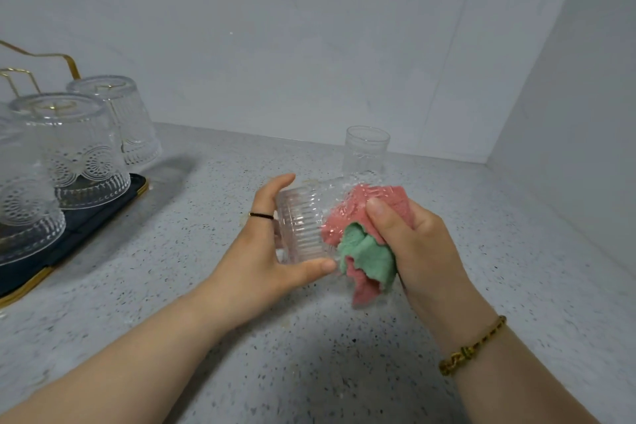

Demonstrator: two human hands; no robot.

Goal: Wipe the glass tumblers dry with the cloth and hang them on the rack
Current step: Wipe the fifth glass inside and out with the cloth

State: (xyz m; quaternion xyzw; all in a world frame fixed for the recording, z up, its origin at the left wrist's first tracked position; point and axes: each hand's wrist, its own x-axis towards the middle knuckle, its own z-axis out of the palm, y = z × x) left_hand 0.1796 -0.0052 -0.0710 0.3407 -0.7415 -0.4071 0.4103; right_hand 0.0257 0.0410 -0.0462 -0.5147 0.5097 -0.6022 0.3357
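My left hand (265, 248) grips a ribbed glass tumbler (303, 224) lying on its side above the counter, base toward the left. My right hand (413, 244) clutches a pink and green cloth (364, 251), part of it pushed into the tumbler's mouth. Another tumbler (366, 151) stands upright on the counter behind, near the back wall. At the left, three patterned tumblers hang upside down on the gold wire rack (41, 62): one at the back (117, 113), one in the middle (75, 151), one cut off by the frame edge (20, 203).
The rack stands on a dark tray with a gold rim (113, 203) at the left of the speckled grey counter (309, 354). Grey walls meet in a corner at the back right (487, 162).
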